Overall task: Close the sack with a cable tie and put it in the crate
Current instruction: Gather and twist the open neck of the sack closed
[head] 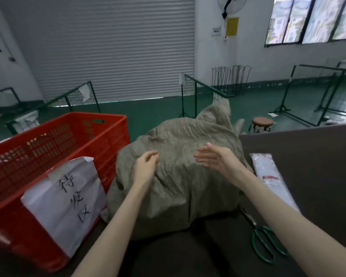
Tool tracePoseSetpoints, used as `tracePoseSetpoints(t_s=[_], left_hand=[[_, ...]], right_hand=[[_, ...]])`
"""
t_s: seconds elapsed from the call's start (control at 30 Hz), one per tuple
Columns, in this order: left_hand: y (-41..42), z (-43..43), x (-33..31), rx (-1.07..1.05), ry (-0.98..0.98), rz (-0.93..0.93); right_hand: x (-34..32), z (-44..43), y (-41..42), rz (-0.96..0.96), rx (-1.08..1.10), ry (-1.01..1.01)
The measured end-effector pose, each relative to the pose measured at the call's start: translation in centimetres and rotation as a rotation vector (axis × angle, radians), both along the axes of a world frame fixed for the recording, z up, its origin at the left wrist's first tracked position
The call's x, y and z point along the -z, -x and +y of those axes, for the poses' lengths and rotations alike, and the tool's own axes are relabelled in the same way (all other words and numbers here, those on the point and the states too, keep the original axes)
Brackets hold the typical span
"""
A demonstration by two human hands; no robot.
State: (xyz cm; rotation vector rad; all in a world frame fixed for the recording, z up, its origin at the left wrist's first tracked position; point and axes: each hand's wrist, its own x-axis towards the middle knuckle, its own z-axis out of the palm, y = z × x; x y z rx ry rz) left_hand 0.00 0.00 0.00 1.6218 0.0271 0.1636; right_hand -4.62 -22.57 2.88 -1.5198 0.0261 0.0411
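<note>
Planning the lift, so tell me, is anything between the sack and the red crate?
Nothing visible does. The sack sits right beside the crate, whose top is open; only the crate's own wall must be cleared.

This looks like a warehouse or work hall, with a big grey metal roll-up door (116,47), a shiny green painted floor (268,100), green wire mesh fences (196,92) standing on it, a round fan (231,5) on the wall and a big red plastic crate (48,146).
</note>
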Motion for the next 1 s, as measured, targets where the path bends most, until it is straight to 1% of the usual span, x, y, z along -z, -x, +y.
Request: tracePoseSetpoints(t_s=[0.1, 0.17, 0.23, 0.33, 0.37, 0.4, 0.43, 0.5, 0.57, 0.63, 0.73, 0.8, 0.87, 0.93, 1.0], left_hand=[[0.3, 0.7, 2.3, -0.117, -0.458, -0.120], [0.7, 1.0, 3.7, -0.150, -0.689, -0.126], [0.9, 1.2, 4.8, -0.070, -0.811, -0.093], [1.4, 1.2, 6.6, 0.112, -0.923, -0.027], [1.8, 1.2, 7.2, 0.124, -0.937, -0.049], [2.1, 1.2, 7.7, 0.109, -0.905, -0.099], [2.5, 1.3, 8.1, 0.077, -0.828, -0.154], [3.2, 1.4, 8.3, 0.027, -0.674, -0.198], [3.9, 1.5, 7.9, 0.014, -0.592, -0.209], [5.0, 1.5, 7.0, 0.011, -0.551, -0.201], [6.9, 1.8, 5.2, 0.056, -0.455, -0.197], [8.3, 1.9, 4.2, 0.165, -0.398, -0.161], [9.8, 1.9, 3.5, 0.332, -0.398, -0.132], [11.2, 1.8, 3.0, 0.502, -0.465, -0.081], [12.2, 1.9, 2.6, 0.623, -0.529, -0.021]], right_hand=[[0.8, 0.5, 0.5, -0.004, 0.030, 0.022], [1.5, 0.9, 0.7, -0.048, 0.068, 0.042], [1.8, 1.2, 0.9, -0.121, 0.119, 0.075], [2.3, 1.5, 0.8, -0.220, 0.168, 0.176], [2.4, 1.6, 0.7, -0.253, 0.185, 0.230], [2.4, 1.7, 0.8, -0.286, 0.200, 0.288], [2.4, 1.8, 0.8, -0.318, 0.209, 0.351], [2.1, 2.1, 0.8, -0.370, 0.232, 0.467], [1.6, 2.2, 0.5, -0.397, 0.252, 0.568], [1.0, 2.1, 0.0, -0.411, 0.272, 0.691], [0.4, 1.8, -0.9, -0.420, 0.319, 0.856], [0.0, 1.5, -1.6, -0.390, 0.350, 0.968], [-0.1, 1.0, -2.4, -0.289, 0.355, 1.077], [0.0, 0.8, -2.7, -0.166, 0.308, 1.095], [0.4, 0.7, -2.5, -0.081, 0.231, 1.056]])
